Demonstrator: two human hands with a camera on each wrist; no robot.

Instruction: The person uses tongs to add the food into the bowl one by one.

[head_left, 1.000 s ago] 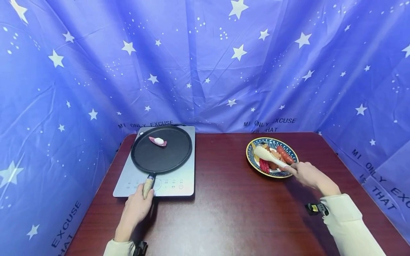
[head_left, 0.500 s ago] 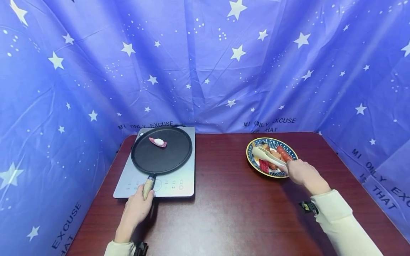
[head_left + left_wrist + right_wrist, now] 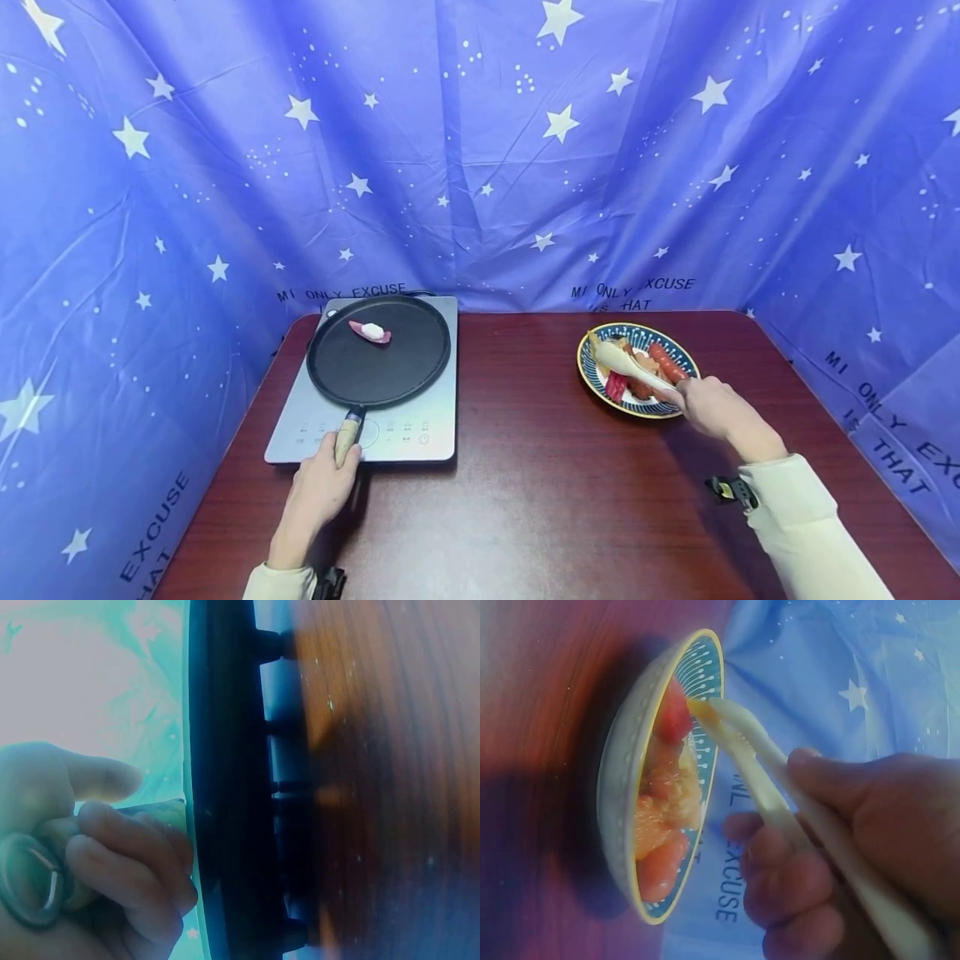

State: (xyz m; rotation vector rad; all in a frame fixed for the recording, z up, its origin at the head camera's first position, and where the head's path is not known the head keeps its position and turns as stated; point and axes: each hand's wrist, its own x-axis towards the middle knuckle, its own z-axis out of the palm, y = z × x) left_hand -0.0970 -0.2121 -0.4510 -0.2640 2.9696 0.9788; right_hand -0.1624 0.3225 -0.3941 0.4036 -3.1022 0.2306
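My left hand [image 3: 321,486] grips the wooden-look handle [image 3: 347,442] of a flat black frying pan [image 3: 375,375], fingers curled round it in the left wrist view. A purple-pink piece of food with a white top [image 3: 371,332] lies toward the back of the pan. On the right, my right hand [image 3: 723,414] holds cream tongs [image 3: 622,362] over a patterned plate [image 3: 636,410]. In the right wrist view the arms of the tongs [image 3: 761,780] are close together, with a yellow piece of food [image 3: 703,712] at their tips. Red sausage [image 3: 667,363] and a dark red piece [image 3: 617,386] lie on the plate.
The pan sits on a silver induction cooker [image 3: 427,446] at the left of the dark red table [image 3: 517,467]. A blue star-print curtain [image 3: 480,150] stands behind the table and at both sides.
The tongs have opened slightly over the plate, then closed, and a yellow piece now shows at their tips. The dark red piece has shifted slightly. The left hand and pan have not moved.
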